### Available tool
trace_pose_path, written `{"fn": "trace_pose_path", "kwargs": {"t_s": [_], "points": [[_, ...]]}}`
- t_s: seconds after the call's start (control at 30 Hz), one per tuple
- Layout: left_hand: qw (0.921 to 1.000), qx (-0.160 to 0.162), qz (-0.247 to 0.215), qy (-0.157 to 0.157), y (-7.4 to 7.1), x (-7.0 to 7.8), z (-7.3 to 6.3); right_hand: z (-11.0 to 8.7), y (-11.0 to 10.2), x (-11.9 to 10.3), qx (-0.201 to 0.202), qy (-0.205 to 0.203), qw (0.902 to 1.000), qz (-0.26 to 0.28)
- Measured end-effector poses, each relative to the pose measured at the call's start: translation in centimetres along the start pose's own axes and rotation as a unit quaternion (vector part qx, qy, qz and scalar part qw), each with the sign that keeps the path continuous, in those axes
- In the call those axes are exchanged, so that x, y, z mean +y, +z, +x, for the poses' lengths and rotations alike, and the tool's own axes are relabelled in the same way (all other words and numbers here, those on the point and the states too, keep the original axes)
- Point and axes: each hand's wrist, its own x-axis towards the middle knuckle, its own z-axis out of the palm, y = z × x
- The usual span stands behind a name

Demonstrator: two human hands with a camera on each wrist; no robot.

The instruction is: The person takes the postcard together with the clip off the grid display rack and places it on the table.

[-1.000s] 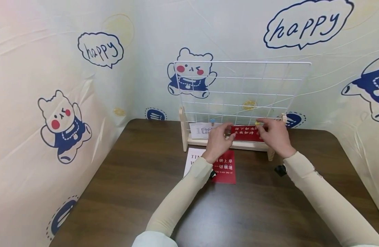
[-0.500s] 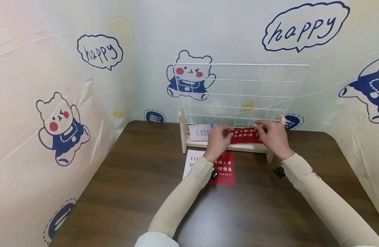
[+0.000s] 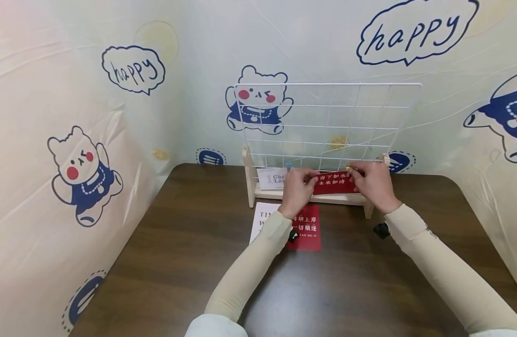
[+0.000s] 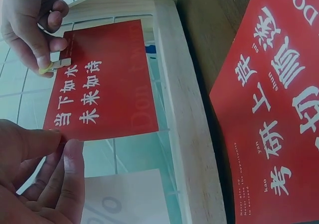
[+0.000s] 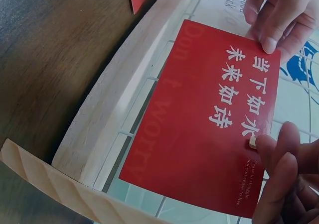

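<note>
The red card [image 5: 189, 134] hangs between our two sets of fingers, its printed side toward us, in front of the white wire grid [image 3: 325, 84]. Our left hand [image 3: 298, 189] pinches one upper corner between thumb and fingers, probably to steady the card. Our right hand [image 3: 374, 182] grasps the yellow clip [image 4: 61, 63], which laps the card's upper edge, seemingly to join card and wire; whether it bites the wire we cannot tell. Just beyond our left fingers, the white card [image 3: 268, 179] sits beneath a blue clip [image 3: 288, 165], apparently held by it.
</note>
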Motion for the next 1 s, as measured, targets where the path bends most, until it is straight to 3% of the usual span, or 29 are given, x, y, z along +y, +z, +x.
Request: {"fn": "trace_pose_path", "kwargs": {"t_s": [0.67, 1.0], "points": [[0.9998, -0.010, 0.019, -0.002, -1.4, 0.4, -0.2, 0.0, -0.8, -1.0, 0.043, -0.002, 0.9984, 0.038], [0.9991, -0.019, 0.035, 0.011, -2.3, 0.6, -1.4, -2.0, -3.7, -0.8, 0.071, 0.001, 0.9951, 0.069]]}}
